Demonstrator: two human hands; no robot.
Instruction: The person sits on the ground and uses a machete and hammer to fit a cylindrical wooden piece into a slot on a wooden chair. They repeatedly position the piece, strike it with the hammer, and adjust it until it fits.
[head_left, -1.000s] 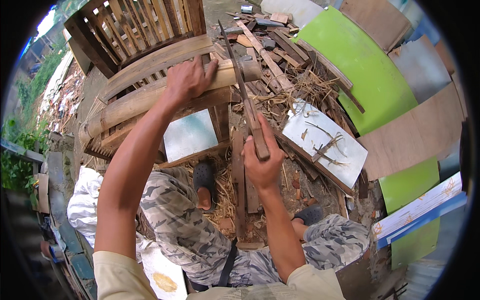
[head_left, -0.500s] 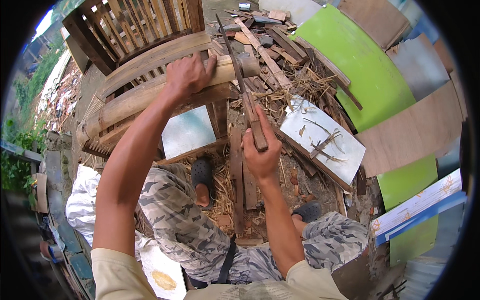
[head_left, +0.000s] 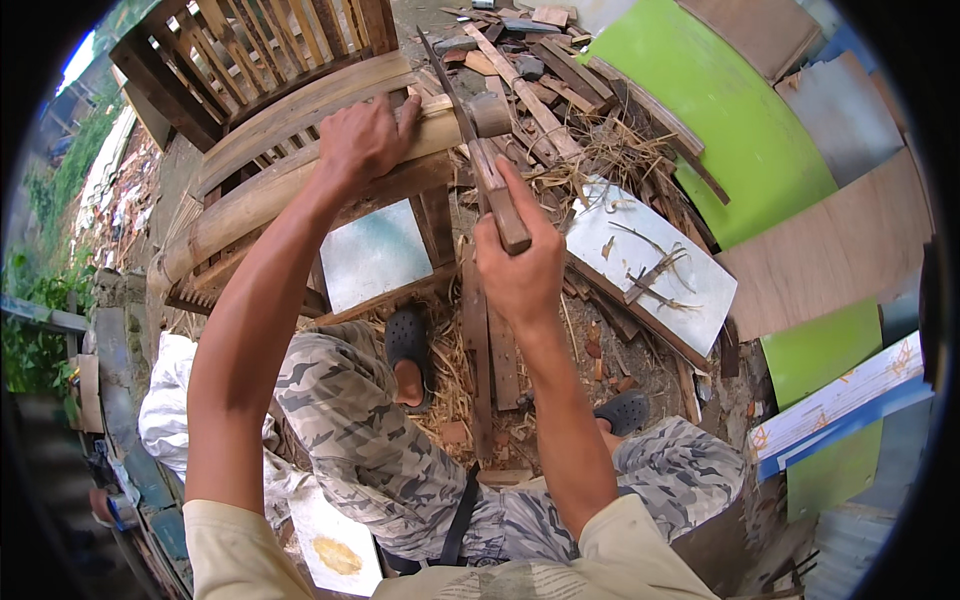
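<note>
A thick bamboo pole [head_left: 235, 220] lies aslant across a wooden slatted bench [head_left: 300, 120], its right end jutting past the seat. My left hand [head_left: 362, 142] presses down on the pole near that end, fingers curled over it and thumb along the top. In my right hand [head_left: 522, 262] is a hand saw [head_left: 462, 118], gripped by its straight wooden handle with the forefinger stretched along it. The dark, narrow blade points away from me and crosses the bamboo just short of its end. Seen almost edge-on, the blade hides its teeth and any cut.
Scrap wood [head_left: 560, 75] is heaped beyond the bench. A white board [head_left: 660, 255] with twigs on it lies at the right, near green panels [head_left: 720, 110] and a plywood sheet [head_left: 840, 245]. Straw and planks [head_left: 478, 350] litter the ground between my feet.
My right hand has pushed the saw forward, away from me, so the handle is nearer the bamboo. My left hand stays on the pole; the whole view has shifted slightly.
</note>
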